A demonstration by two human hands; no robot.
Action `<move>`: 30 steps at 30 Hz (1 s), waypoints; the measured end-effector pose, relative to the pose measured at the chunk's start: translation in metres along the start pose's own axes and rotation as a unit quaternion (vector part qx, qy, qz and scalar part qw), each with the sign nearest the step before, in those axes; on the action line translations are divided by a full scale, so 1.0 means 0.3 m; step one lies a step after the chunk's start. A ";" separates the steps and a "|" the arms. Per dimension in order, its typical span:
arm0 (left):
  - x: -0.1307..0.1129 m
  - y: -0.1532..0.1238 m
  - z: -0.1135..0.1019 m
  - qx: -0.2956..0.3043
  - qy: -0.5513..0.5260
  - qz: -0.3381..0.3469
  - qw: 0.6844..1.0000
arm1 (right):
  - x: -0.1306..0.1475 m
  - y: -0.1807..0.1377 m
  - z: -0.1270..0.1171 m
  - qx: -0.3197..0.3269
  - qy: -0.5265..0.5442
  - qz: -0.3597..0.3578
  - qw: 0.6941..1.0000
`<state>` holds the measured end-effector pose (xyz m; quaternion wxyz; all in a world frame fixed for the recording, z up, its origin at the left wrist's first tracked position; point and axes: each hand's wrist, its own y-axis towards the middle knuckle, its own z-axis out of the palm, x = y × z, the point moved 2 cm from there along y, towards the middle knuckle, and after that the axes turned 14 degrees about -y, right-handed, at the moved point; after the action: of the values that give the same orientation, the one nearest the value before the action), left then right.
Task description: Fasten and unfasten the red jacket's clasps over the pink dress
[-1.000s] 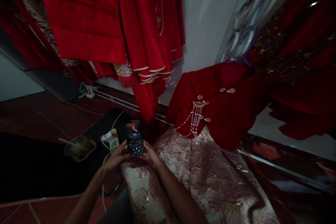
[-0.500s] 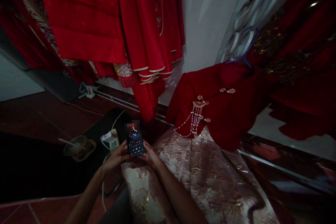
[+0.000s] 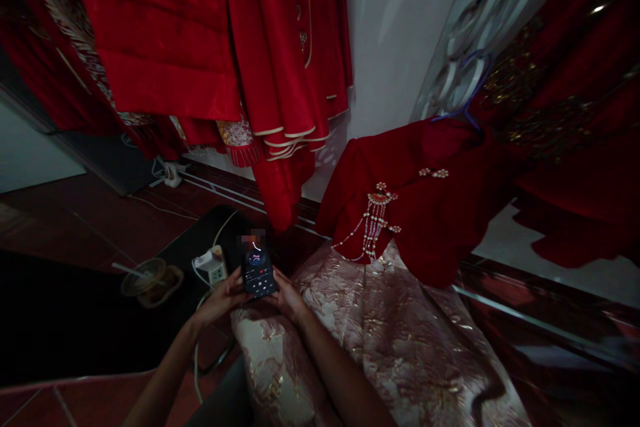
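A smartphone point(image 3: 259, 275) with a lit, dark screen of playback controls is held upright between both hands. My left hand point(image 3: 226, 295) grips its left side, and my right hand point(image 3: 289, 293) closes on its lower right edge. Under my forearms lies shiny pinkish-gold brocade fabric point(image 3: 400, 340), spread over my lap and to the right. A dark red garment point(image 3: 410, 213) on a purple hanger point(image 3: 467, 110) rests against it, with beaded tassels point(image 3: 374, 227) on its front.
Red garments point(image 3: 165, 33) hang at the upper left and centre. A white power strip point(image 3: 214, 265) with cables sits left of the phone on a black surface point(image 3: 190, 240), near a plastic food container point(image 3: 150, 280). More red clothing point(image 3: 575, 147) hangs at right.
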<state>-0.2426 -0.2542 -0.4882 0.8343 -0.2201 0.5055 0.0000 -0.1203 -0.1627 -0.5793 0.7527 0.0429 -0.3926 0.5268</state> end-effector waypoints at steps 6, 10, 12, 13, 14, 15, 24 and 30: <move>-0.012 -0.007 0.019 -0.010 -0.003 0.013 1.000 | 0.006 -0.003 0.005 -0.007 -0.009 0.003 1.000; -0.004 -0.011 0.015 -0.019 -0.018 0.006 1.000 | 0.014 -0.009 0.011 -0.017 -0.021 0.010 1.000; 0.001 -0.004 0.016 -0.053 -0.043 0.011 0.998 | 0.011 -0.009 0.011 -0.018 -0.028 0.011 0.999; 0.002 0.004 0.019 -0.077 -0.066 0.021 0.995 | 0.007 -0.007 0.009 -0.017 -0.030 0.010 0.999; 0.002 0.014 0.025 -0.097 -0.100 0.031 0.990 | 0.003 -0.005 0.008 -0.015 -0.032 0.006 0.999; -0.001 0.028 0.034 -0.107 -0.142 0.040 0.983 | -0.002 -0.003 0.006 -0.013 -0.035 0.003 0.999; -0.046 0.158 0.088 -0.042 -0.307 -0.033 0.950 | 0.017 -0.010 0.012 0.009 -0.040 -0.001 0.999; -0.036 0.166 0.078 -0.065 -0.301 -0.035 0.951 | 0.015 -0.008 0.009 0.011 -0.036 -0.008 0.999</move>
<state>-0.2393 -0.1983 -0.4882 0.9311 -0.2811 0.2217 0.0698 -0.1191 -0.1616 -0.5737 0.7415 0.0731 -0.4139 0.5230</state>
